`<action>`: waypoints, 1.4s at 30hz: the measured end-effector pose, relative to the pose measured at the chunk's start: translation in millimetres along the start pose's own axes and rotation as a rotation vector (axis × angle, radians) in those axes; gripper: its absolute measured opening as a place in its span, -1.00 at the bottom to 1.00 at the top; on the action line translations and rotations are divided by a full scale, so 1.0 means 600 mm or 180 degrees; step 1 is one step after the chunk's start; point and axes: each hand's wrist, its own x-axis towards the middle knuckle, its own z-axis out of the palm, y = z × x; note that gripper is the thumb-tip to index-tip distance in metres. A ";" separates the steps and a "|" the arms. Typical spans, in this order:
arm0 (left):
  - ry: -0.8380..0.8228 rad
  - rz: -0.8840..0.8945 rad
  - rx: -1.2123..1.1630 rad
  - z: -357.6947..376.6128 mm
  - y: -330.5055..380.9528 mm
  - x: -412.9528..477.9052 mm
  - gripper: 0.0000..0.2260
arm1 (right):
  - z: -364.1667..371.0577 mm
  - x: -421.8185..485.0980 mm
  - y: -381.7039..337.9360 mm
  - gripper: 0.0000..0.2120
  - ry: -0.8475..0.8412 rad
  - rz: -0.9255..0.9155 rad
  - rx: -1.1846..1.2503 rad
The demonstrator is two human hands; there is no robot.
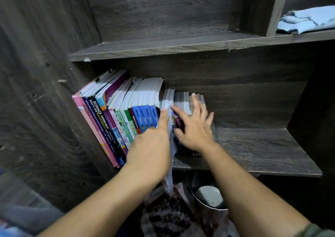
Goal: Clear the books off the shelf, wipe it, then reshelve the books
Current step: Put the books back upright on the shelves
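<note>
Both hands at the books, lower shelf

Left hand (pixel 152 146) presses a thin book (pixel 169 128) upright; right hand (pixel 194 128), fingers (pixel 196 100) spread wide (gripping nothing), rests just right of it on the short books (pixel 183 100), shelf (pixel 253 149) bare beyond.

Both bare arms are reaching forward; the left hand (pixel 150 146) is pointing its index finger ahead, the right hand (pixel 194 126) is splaying open fingers.
</note>
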 end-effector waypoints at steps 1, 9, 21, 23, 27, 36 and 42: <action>-0.0022 0.0002 0.0035 -0.004 -0.005 -0.006 -0.12 | 0.002 0.002 -0.003 -0.30 0.0010 0.0002 -0.0066; -0.0019 0.0112 0.0189 0.012 -0.013 -0.018 -0.15 | 0.024 0.015 -0.019 -0.54 0.0415 0.0338 -0.0032; 0.0086 0.0068 -0.0300 0.033 -0.024 -0.009 -0.20 | 0.042 0.026 0.013 -0.63 0.1223 0.0682 -0.0168; 0.0089 0.0059 -0.0304 0.036 -0.017 -0.006 -0.23 | 0.032 0.027 0.029 -0.55 0.1374 0.0953 -0.0152; 0.0118 0.0167 -0.0276 0.033 0.000 0.016 -0.26 | 0.014 0.025 0.069 -0.52 0.1496 0.1104 -0.0239; 0.0136 0.0142 0.0167 0.053 0.059 0.143 -0.36 | -0.002 0.012 0.087 -0.45 0.1201 0.1005 -0.0345; 0.0444 0.0769 0.1770 0.079 0.043 0.133 -0.01 | -0.009 0.003 0.090 -0.33 0.1156 0.0752 -0.0006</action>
